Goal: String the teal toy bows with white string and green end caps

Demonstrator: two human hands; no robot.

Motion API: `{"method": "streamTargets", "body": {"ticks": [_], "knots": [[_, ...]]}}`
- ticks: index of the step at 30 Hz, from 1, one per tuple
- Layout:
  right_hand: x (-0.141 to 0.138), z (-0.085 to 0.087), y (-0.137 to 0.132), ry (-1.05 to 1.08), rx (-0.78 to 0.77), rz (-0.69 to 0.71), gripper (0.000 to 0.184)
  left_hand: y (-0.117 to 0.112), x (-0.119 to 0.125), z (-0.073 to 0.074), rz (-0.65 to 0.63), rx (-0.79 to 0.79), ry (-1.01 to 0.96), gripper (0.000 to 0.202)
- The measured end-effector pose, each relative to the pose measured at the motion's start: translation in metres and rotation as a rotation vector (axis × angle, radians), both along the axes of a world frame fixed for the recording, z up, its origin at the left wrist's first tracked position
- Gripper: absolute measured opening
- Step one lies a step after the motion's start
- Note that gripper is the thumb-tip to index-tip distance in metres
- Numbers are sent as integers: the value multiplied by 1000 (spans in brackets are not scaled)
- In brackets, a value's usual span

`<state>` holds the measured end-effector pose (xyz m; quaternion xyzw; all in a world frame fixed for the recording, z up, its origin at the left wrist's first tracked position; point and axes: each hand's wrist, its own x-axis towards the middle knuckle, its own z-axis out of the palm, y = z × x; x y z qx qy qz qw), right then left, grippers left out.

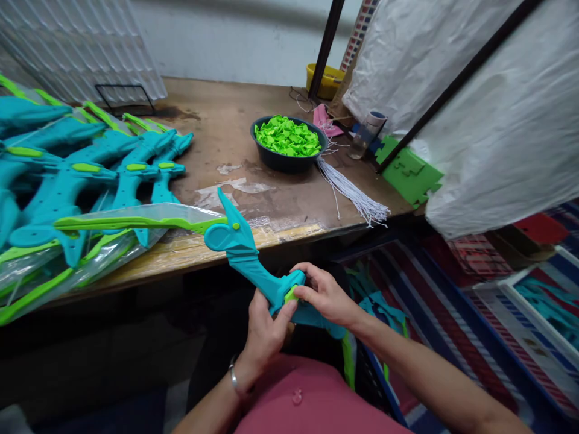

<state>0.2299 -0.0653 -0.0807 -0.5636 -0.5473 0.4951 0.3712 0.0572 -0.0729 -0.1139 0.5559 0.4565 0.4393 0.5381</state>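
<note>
My left hand [266, 328] is wrapped round the grip of a teal plastic toy bow [242, 250], held over my lap just below the table edge. My right hand [323, 293] pinches a small lime-green piece [292, 294] against the bow's handle. A lime-green limb [136, 222] of the bow reaches left over the table, inside a clear plastic sleeve. A dark bowl [289, 161] full of lime-green pieces [287, 135] stands at mid-table. A bundle of white strings [350, 191] lies beside it.
A pile of finished teal-and-green bows [76, 175] covers the table's left side. A green foam block [409, 175], a small jar [367, 134] and a yellow tub [328, 78] sit at the right back. White plastic sheeting [497, 108] hangs right; bins of teal parts [547, 304] stand below.
</note>
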Motion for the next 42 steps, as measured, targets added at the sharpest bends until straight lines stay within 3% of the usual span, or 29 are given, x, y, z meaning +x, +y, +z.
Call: {"method": "streamTargets", "body": {"ticks": [6, 12, 16, 25, 30, 34, 35, 39, 42], "knots": [[2, -4, 7, -8, -57, 13, 32, 4, 1, -6, 8, -79, -16, 35], [-4, 1, -12, -145, 19, -49, 44, 2, 0, -1, -45, -221, -130, 43], [-3, 6, -19, -90, -58, -32, 46, -2, -1, 2, -57, -237, -167, 47], [4, 14, -17, -225, 1, 2, 26, -6, 7, -1, 22, -109, -15, 36], [4, 13, -19, -266, 35, -16, 25, -4, 7, -9, -5, -159, -46, 39], [30, 15, 12, -380, 81, 131, 27, -1, -1, -19, -99, -319, -208, 52], [43, 15, 27, -464, 122, 92, 28, 0, -3, -20, -113, -358, -253, 55], [103, 12, 92, -836, 227, -305, 31, 2, -3, -15, -126, -438, -439, 59], [132, 2, 126, -1004, 184, -431, 27, 4, 2, -9, -82, -487, -484, 59]]}}
